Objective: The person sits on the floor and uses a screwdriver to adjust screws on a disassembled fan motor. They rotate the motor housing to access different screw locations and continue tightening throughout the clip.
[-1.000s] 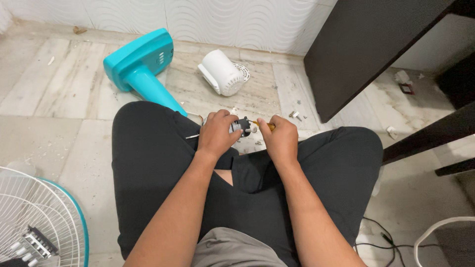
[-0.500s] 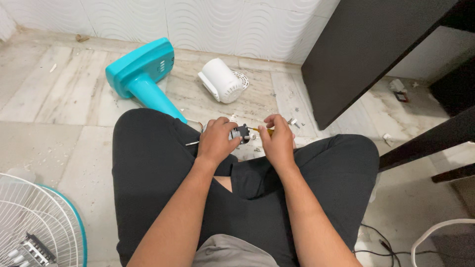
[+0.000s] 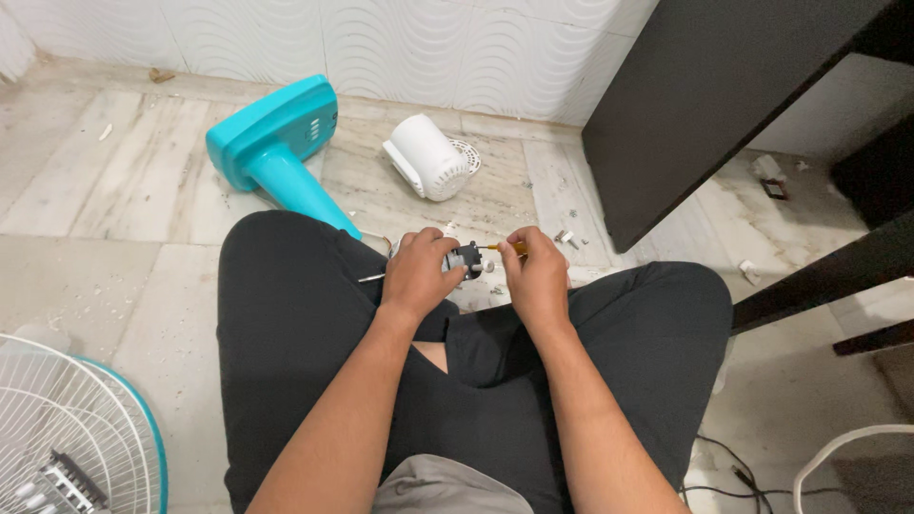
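I sit cross-legged on the floor in black trousers. My left hand [image 3: 421,274] grips a small dark fan motor [image 3: 466,257] with a thin metal shaft sticking out to the left. My right hand [image 3: 535,276] holds a screwdriver with a yellow handle [image 3: 514,247], its tip set against the motor. Both hands meet just above my knees.
A turquoise fan base and stem [image 3: 276,143] lies on the tiles ahead on the left. A white motor housing [image 3: 427,157] lies beside it. Small screws [image 3: 566,236] are scattered near a dark cabinet [image 3: 724,105]. A white fan grille [image 3: 67,438] is at lower left, cables [image 3: 752,481] at lower right.
The view has shifted slightly. Both hands stay together on the motor and screwdriver, with only small movement.
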